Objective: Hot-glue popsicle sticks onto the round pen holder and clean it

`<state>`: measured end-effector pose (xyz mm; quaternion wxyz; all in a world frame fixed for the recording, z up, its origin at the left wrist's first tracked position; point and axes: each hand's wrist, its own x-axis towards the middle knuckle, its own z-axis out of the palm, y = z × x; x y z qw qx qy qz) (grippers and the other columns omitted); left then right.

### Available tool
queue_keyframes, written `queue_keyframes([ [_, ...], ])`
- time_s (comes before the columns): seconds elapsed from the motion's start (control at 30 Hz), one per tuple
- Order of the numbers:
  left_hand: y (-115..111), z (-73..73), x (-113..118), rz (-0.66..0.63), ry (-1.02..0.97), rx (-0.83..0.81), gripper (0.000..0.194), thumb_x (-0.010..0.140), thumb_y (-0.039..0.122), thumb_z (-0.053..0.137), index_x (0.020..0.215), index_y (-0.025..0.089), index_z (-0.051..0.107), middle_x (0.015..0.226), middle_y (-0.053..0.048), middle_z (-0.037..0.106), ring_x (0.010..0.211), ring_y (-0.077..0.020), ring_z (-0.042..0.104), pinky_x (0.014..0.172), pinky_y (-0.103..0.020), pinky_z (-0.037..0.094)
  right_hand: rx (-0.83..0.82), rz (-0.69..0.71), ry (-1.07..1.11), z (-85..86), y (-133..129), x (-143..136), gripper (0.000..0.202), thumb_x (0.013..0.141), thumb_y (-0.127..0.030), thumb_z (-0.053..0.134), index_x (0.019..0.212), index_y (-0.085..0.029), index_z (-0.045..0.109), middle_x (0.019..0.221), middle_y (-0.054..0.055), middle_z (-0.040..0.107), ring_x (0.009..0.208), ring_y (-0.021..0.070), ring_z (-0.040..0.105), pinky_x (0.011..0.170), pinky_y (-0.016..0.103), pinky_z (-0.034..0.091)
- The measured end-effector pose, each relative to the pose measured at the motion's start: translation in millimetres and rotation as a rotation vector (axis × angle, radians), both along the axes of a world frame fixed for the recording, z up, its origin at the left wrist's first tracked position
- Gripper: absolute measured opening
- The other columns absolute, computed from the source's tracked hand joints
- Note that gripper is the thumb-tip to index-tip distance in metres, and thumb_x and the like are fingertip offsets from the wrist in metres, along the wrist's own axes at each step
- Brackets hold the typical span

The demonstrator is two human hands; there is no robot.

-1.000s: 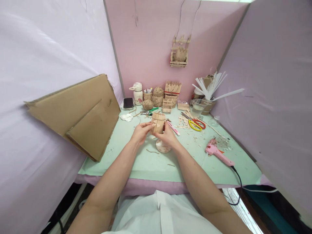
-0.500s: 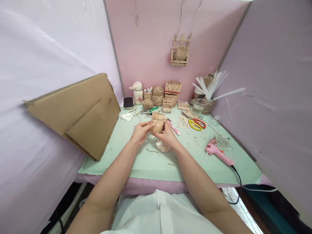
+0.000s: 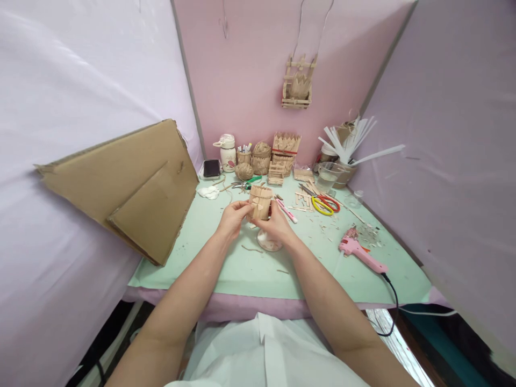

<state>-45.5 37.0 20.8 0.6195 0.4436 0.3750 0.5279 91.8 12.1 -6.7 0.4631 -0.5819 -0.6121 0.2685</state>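
A small round cup made of upright wooden sticks (image 3: 262, 194) is held up over the middle of the table, with thin cord around its upper part and small pale wooden pieces on its front. My left hand (image 3: 234, 217) grips its left side, thumb and fingertips at the front pieces. Wrapped round the right and lower side is my right hand (image 3: 278, 221), its far fingers hidden behind the cup. Just beneath stands a round whitish dish (image 3: 269, 243), partly covered by my right hand. A pink-and-white pen-like tool (image 3: 288, 212) lies close by on the right.
On the right lie a pink hot glue gun (image 3: 362, 253) with a black cord and yellow- and red-handled scissors (image 3: 322, 206). Cardboard (image 3: 137, 177) leans at left. Along the back stand a bottle (image 3: 228, 156), twine (image 3: 244, 172), stick-built holders (image 3: 286, 145) and a tub of glue sticks (image 3: 342, 174).
Almost nothing differs. Both hands keep hold of the stick cup in the same place, and the view has shifted very slightly.
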Motion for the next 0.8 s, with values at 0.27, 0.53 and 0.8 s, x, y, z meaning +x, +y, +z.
queue_keyframes([
  [0.27, 0, -4.1, 2, 0.041, 0.06, 0.03, 0.028, 0.054, 0.034, 0.077, 0.061, 0.016, 0.057, 0.066, 0.0, 0.059, 0.065, -0.0121, 0.052, 0.068, -0.027, 0.037, 0.005, -0.008, -0.017, -1.9, 1, 1, 0.06, 0.059, -0.046, 0.072, 0.107, -0.022, 0.045, 0.103, 0.005, 0.062, 0.09, 0.0218, 0.061, 0.075, 0.034, 0.049],
  [0.53, -1, -4.9, 3, 0.117, 0.171, 0.133, 0.02, 0.061, 0.032, 0.071, 0.068, 0.017, 0.058, 0.087, -0.004, 0.063, 0.085, -0.0176, 0.057, 0.079, -0.03, 0.04, 0.006, -0.002, 0.003, -3.1, 3, 2, 0.062, 0.06, -0.048, 0.071, 0.11, -0.021, 0.044, 0.104, 0.007, 0.062, 0.092, 0.0226, 0.061, 0.076, 0.036, 0.049],
  [0.8, -12, 1.4, -1, 0.349, 0.483, 0.663, 0.005, 0.072, 0.023, 0.064, 0.076, 0.021, 0.064, 0.093, -0.004, 0.059, 0.096, -0.0192, 0.054, 0.091, -0.032, 0.038, 0.012, -0.026, 0.01, -1.7, 1, 1, 0.06, 0.061, -0.046, 0.07, 0.11, -0.022, 0.046, 0.102, 0.006, 0.063, 0.09, 0.0214, 0.061, 0.075, 0.034, 0.049],
])
